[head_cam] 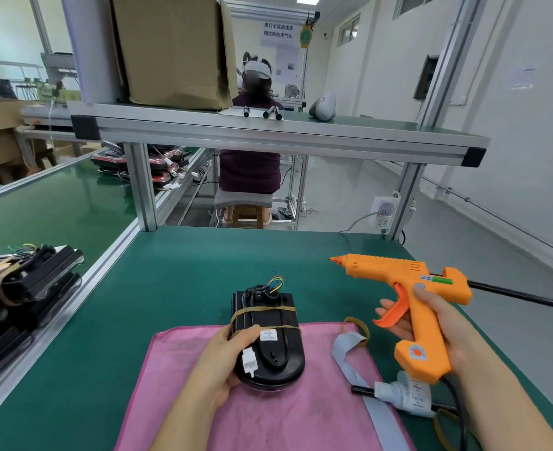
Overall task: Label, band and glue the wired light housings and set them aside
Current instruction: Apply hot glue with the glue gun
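Pink cloth [284,418] near me on the bench [171,271] carries the banded, labelled housing [268,317], left grip [229,356] wrapped round its side. Right grip [450,323] closed on the glue gun [392,268], raised off right. Glue step, I'd say: nozzle [336,260] must reach the far-end wires [276,279].

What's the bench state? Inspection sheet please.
Surface: green bench mat, pink cloth.
Job's things: black oval light housing partly on the cloth, two tan rubber bands round it, white label on; orange glue gun; banded housings stacked left.
Clutter: grey backing strip, loose rubber band, white label roll.
Grips: left hand holds the housing; right hand holds the glue gun.
Cables: coloured wires from housing; black gun cord.
Surroundings: seated person ahead, cardboard box on shelf.
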